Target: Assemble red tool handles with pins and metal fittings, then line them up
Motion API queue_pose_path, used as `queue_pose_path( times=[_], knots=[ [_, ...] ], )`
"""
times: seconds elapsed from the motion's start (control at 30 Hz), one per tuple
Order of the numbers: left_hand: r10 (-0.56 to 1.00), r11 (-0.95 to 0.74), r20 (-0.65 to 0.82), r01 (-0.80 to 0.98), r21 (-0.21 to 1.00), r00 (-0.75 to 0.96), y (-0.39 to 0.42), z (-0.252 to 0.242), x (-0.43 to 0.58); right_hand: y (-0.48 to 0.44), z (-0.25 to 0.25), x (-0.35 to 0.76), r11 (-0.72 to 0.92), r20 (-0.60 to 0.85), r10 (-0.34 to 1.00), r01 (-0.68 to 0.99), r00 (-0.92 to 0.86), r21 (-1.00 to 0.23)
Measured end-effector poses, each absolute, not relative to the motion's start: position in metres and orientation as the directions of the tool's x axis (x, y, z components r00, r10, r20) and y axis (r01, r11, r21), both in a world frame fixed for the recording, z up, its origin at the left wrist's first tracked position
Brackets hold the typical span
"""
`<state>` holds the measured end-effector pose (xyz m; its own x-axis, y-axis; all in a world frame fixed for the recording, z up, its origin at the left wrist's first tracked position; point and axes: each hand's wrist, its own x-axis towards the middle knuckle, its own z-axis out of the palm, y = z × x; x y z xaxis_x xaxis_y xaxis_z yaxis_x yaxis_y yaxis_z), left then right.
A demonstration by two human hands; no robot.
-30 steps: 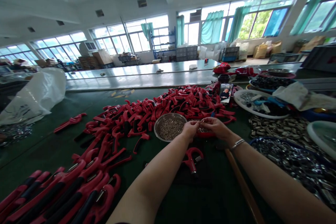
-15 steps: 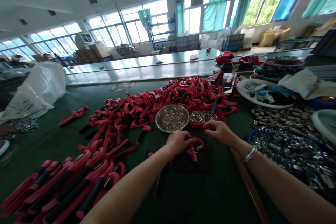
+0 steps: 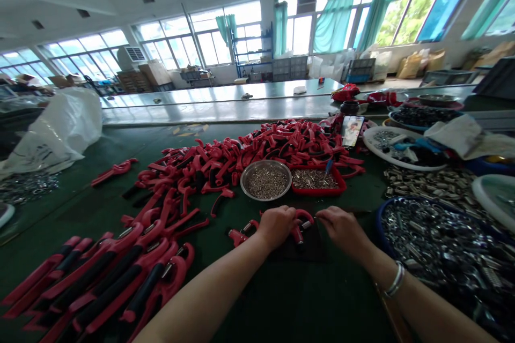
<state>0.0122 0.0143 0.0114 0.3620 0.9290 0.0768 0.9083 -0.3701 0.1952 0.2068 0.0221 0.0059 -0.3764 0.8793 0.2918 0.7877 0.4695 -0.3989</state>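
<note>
The left hand (image 3: pixel 276 228) is curled closed around a red plastic hooked tool (image 3: pixel 301 221), gripping it on a dark mat (image 3: pixel 308 248). A second red piece with a metal end (image 3: pixel 241 236) lies just beside that hand. The right hand (image 3: pixel 344 231) sits just beside the tool's metal tip, its fingers drawn together; whether they pinch anything is too small to tell. Directly ahead stand a round steel bowl (image 3: pixel 266 181) of tiny metal bits and a red tray (image 3: pixel 319 182) of short metal pins. Behind them spreads a heap of glossy red handles (image 3: pixel 249 161), and longer red-and-black handles (image 3: pixel 108 273) lie on the green worktop (image 3: pixel 333 300). A blue-rimmed basin (image 3: pixel 436 246) of shiny metal parts sits to the right.
</note>
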Motion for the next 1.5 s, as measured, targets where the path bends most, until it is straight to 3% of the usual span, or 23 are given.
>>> queue_pose_path(
  times=[0.17, 0.37, 0.5, 0.6, 0.7, 0.87, 0.97, 1.03, 1.13, 1.5],
  knots=[
    [0.895, -0.443, 0.112, 0.889, 0.114, 0.431, -0.002, 0.011, 0.010, 0.019, 0.005, 0.197, 0.501, 0.253, 0.846, 0.862, -0.469, -0.078],
    [0.889, -0.453, 0.137, 0.884, 0.116, 0.438, -0.019, 0.010, 0.003, 0.018, 0.010, 0.190, 0.560, 0.220, 0.794, 0.823, -0.567, 0.100],
    [0.911, -0.412, 0.102, 0.897, 0.159, 0.400, -0.021, 0.005, 0.003, 0.015, 0.016, 0.180, 0.624, 0.197, 0.706, 0.729, -0.680, 0.281],
    [0.918, -0.396, 0.102, 0.899, 0.190, 0.383, -0.022, 0.001, 0.004, 0.016, 0.017, 0.173, 0.660, 0.172, 0.655, 0.668, -0.736, 0.344],
    [0.924, -0.381, 0.114, 0.901, 0.209, 0.364, -0.024, -0.003, 0.005, 0.022, 0.017, 0.176, 0.687, 0.197, 0.657, 0.686, -0.727, 0.240],
    [0.931, -0.363, 0.138, 0.903, 0.230, 0.339, -0.026, -0.007, 0.005, 0.026, 0.006, 0.191, 0.548, 0.353, 0.822, 0.787, -0.446, -0.283],
    [0.932, -0.359, 0.153, 0.901, 0.242, 0.330, -0.026, -0.009, 0.005, 0.019, -0.008, 0.195, 0.506, 0.415, 0.848, 0.740, -0.331, -0.444],
    [0.931, -0.359, 0.159, 0.900, 0.248, 0.328, -0.026, -0.009, 0.005, 0.014, -0.017, 0.197, 0.530, 0.468, 0.826, 0.716, -0.315, -0.454],
    [0.933, -0.357, 0.147, 0.900, 0.250, 0.329, -0.026, -0.008, 0.005, 0.011, -0.023, 0.200, 0.562, 0.508, 0.785, 0.752, -0.355, -0.343],
    [0.939, -0.341, 0.144, 0.908, 0.244, 0.313, -0.034, -0.007, 0.012, -0.007, -0.033, 0.196, 0.469, 0.427, 0.812, 0.880, -0.398, -0.071]
  ],
)
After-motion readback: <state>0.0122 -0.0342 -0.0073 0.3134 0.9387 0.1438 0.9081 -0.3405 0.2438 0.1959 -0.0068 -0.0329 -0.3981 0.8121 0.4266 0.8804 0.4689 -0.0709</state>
